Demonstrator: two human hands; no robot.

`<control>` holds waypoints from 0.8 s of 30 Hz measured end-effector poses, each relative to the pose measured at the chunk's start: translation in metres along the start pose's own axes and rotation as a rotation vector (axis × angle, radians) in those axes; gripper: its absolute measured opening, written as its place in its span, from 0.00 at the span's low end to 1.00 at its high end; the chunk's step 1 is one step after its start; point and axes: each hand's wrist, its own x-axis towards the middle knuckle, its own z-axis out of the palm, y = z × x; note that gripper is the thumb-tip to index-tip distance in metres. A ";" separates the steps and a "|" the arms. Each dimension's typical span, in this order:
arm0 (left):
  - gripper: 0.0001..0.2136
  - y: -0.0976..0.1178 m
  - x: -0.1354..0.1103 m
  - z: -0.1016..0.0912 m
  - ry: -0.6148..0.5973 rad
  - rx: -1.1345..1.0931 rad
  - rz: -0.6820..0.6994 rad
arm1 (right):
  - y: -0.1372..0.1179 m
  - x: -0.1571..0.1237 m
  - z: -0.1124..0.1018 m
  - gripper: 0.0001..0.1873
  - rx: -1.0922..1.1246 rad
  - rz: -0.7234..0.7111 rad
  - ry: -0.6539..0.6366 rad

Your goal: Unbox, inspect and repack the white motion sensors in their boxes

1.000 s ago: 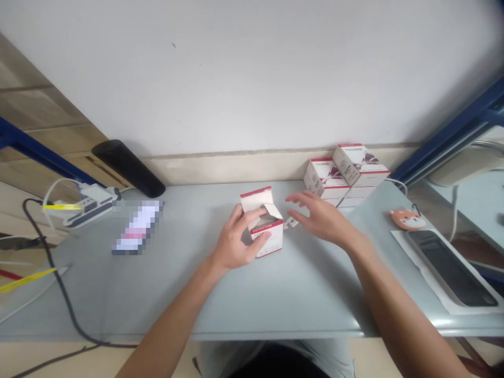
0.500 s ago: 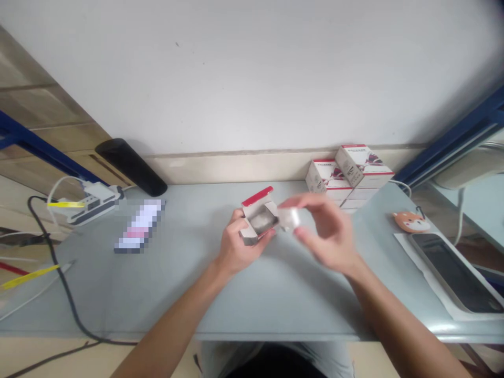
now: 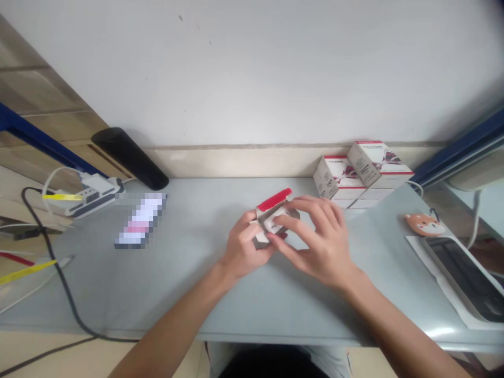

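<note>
A small cardboard box (image 3: 261,240) with its red-edged lid flap (image 3: 274,199) raised is gripped by my left hand (image 3: 244,247), with the fingers and thumb around its left and lower sides. At the mouth of this box sits a small white item (image 3: 272,224); its kind cannot be made out. My right hand (image 3: 325,239) has its fingertips on that item and against the box's right edge, with the thumb low by the opening. These fingers partly hide the item and the box's right side.
Several white-and-red boxes (image 3: 370,181) are stacked against the wall at the back right. On the right lie an orange animal-face pouch (image 3: 425,224) and a dark phone (image 3: 464,275). A pixelated phone (image 3: 140,220), a black cylinder (image 3: 132,160), a power strip (image 3: 96,197) and cables are at left.
My right hand has moved left, bringing the white item from beside the box into its opening. My left hand still holds the box, which is now tilted somewhat differently.
</note>
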 end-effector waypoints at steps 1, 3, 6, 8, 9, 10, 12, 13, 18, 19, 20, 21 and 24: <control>0.13 0.000 0.000 0.000 0.006 0.001 0.001 | -0.001 -0.001 0.001 0.15 -0.028 0.017 0.020; 0.15 -0.001 0.000 0.000 0.022 0.012 0.011 | -0.001 -0.001 0.002 0.14 -0.044 0.061 0.036; 0.16 -0.003 -0.002 0.000 -0.009 0.046 0.007 | -0.001 0.003 0.002 0.11 0.005 0.101 0.012; 0.16 -0.004 -0.002 0.000 -0.027 0.053 0.003 | 0.001 0.005 0.003 0.08 0.072 0.103 -0.004; 0.15 -0.004 -0.002 0.000 -0.029 0.053 0.002 | 0.002 0.006 0.004 0.07 0.109 0.104 -0.008; 0.14 -0.004 -0.002 0.000 -0.025 0.054 0.004 | 0.002 0.006 0.006 0.06 0.142 0.107 -0.008; 0.13 -0.002 0.000 -0.001 -0.017 0.062 0.008 | 0.004 0.004 0.010 0.06 0.171 0.105 -0.013; 0.13 -0.001 0.002 -0.001 -0.016 0.068 0.007 | 0.004 0.003 0.012 0.06 0.168 0.094 -0.021; 0.17 0.001 0.005 -0.001 -0.024 0.053 -0.018 | 0.002 -0.004 0.021 0.09 0.054 -0.003 -0.024; 0.19 0.000 0.005 -0.001 -0.009 0.036 0.002 | 0.002 -0.004 0.020 0.11 0.027 -0.012 -0.012; 0.20 -0.001 0.005 0.000 0.010 0.019 0.030 | 0.002 -0.004 0.018 0.12 0.005 -0.009 -0.001; 0.22 -0.002 0.004 0.001 0.027 0.002 0.061 | 0.002 -0.003 0.015 0.12 -0.005 0.005 0.007; 0.24 -0.004 0.004 0.003 0.022 -0.037 0.110 | 0.007 0.001 0.004 0.07 0.050 0.082 -0.015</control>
